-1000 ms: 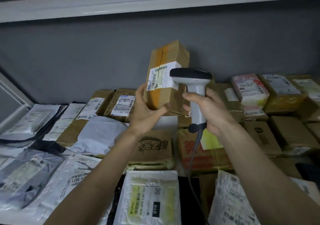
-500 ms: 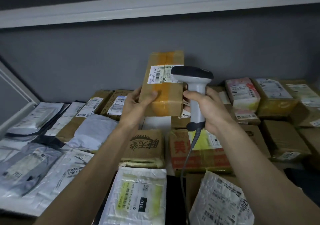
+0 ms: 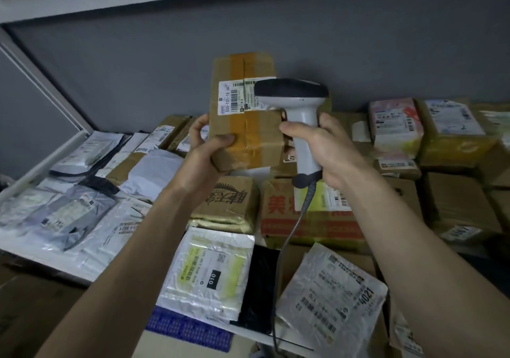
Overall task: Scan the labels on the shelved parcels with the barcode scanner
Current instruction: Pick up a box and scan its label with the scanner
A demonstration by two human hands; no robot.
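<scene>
left hand [image 3: 202, 148]: wrapped round the lower left corner of the cardboard box [image 3: 245, 112], thumb lying across the front face near the bottom edge, the other fingers curled behind the left side so you only see their tips poking out
cardboard box: held up on end above the shelf, taped down the middle with orange-brown tape, tilted a bit; its bottom sits right in the left palm
label [image 3: 240, 97]: white sticker on the box front, above the left thumb, barcode lines and printed digits facing the camera; its right end is hidden behind the scanner head
right hand [image 3: 328, 148]: fingers clenched round the grey handle of the barcode scanner [image 3: 298, 115], index finger [image 3: 292, 131] hooked across the front of the handle, can't tell if it's actually pressing the trigger
barcode scanner: dark head sits above the right fingers and overlaps the label, just in front of the box; cable [image 3: 289, 236] hangs from the handle base below the right palm
shelved parcels [image 3: 212, 272]: below and around both wrists, plastic mailers to the left, brown cartons to the right, all lying flat
</scene>
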